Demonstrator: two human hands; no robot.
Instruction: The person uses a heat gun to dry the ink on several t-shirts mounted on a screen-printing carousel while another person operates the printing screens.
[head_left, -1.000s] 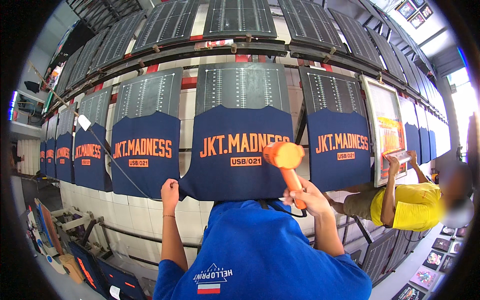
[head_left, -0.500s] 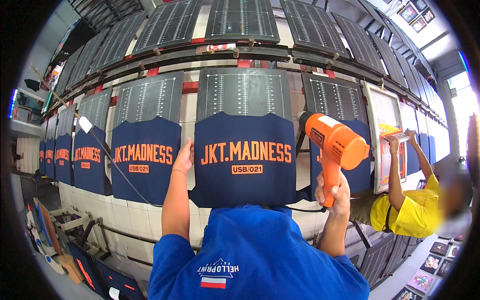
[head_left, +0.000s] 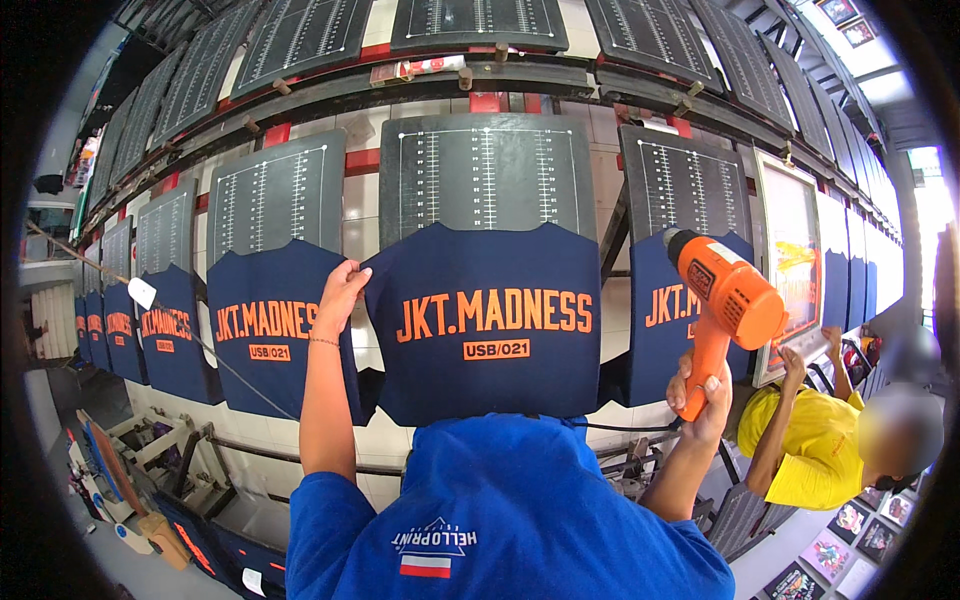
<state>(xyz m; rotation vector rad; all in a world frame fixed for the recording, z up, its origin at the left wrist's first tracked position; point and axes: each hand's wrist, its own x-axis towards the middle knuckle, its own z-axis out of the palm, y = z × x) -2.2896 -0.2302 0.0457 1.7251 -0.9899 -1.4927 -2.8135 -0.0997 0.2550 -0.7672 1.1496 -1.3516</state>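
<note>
A navy shirt panel with orange lettering lies on the dark, scaled board straight in front of me. Its upper left corner is pinched between the fingers of my left hand and drawn out to the side. My right hand grips the handle of an orange heat gun, whose dark nozzle points up and left. The gun is over another printed navy panel on the neighbouring board to the right. A black cord trails from its handle toward me.
More boards with navy panels run off to the left. Behind them is a second row of bare boards. At the right, a person in yellow stands beside a framed screen. A thin rod slants across the left side.
My left hand has moved up and taken hold of the panel's corner. The heat gun has shifted right and slightly down. The other person's hands have come down from the screen.
</note>
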